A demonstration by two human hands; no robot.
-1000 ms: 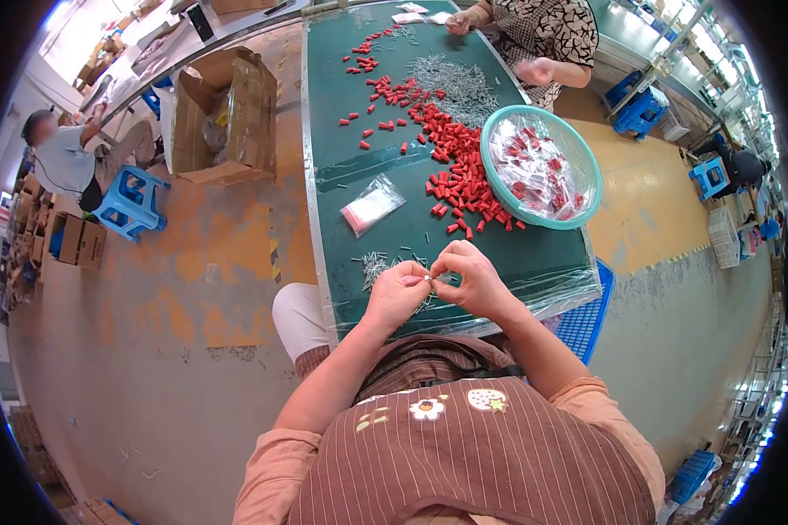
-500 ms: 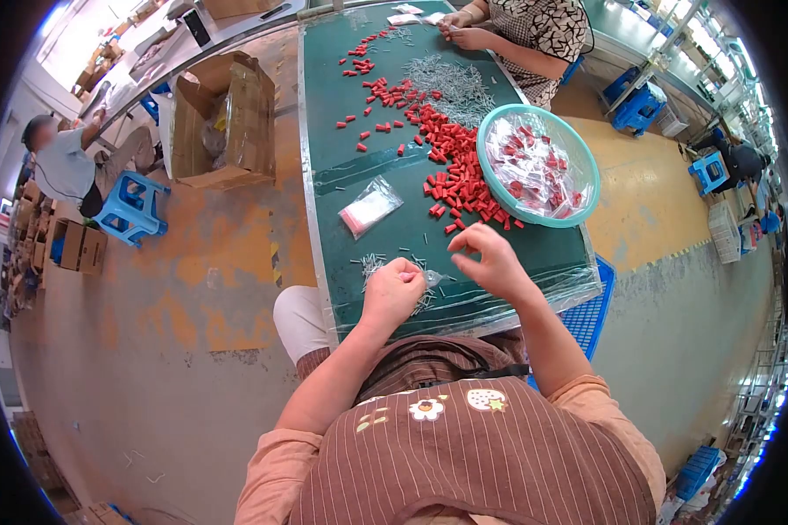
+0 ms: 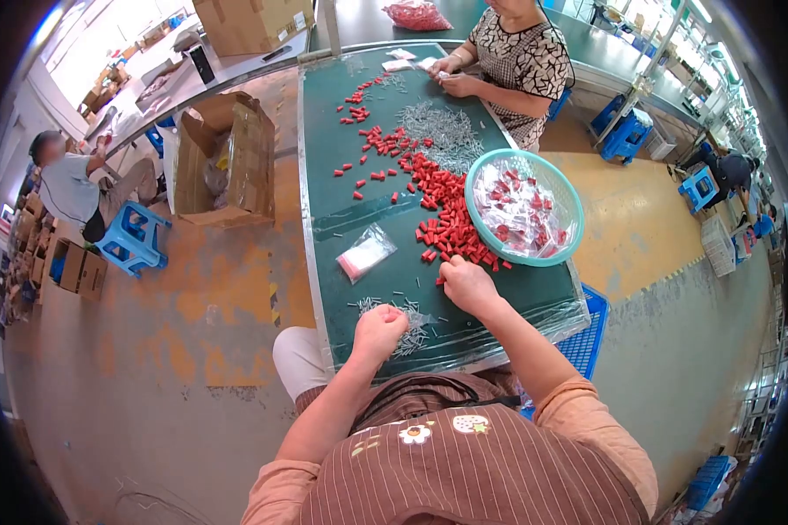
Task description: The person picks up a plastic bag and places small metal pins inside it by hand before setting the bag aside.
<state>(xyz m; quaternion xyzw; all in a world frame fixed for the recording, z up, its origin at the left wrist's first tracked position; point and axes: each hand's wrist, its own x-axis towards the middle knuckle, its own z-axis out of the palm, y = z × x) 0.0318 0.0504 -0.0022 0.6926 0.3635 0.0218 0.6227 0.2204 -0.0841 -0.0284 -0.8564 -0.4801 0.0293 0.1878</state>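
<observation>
My left hand is closed over a small pile of grey metal pins near the table's front edge; what its fingers hold is too small to name. My right hand has its fingertips pressed together at the lower edge of the heap of red plastic pieces, and any piece between them is hidden. Beside that heap, a turquoise basket holds clear bags with red pieces. A stack of clear plastic bags lies on the green tabletop, left of the heap.
A larger pin pile lies farther back. Across the table a co-worker handles small bags. A cardboard box stands to the left, near a seated person and a blue stool. A blue crate sits beside the table's right edge.
My right hand has moved to the red pieces and its fingers have closed. My left hand stays near the small pin pile. The camera view has tilted upward.
</observation>
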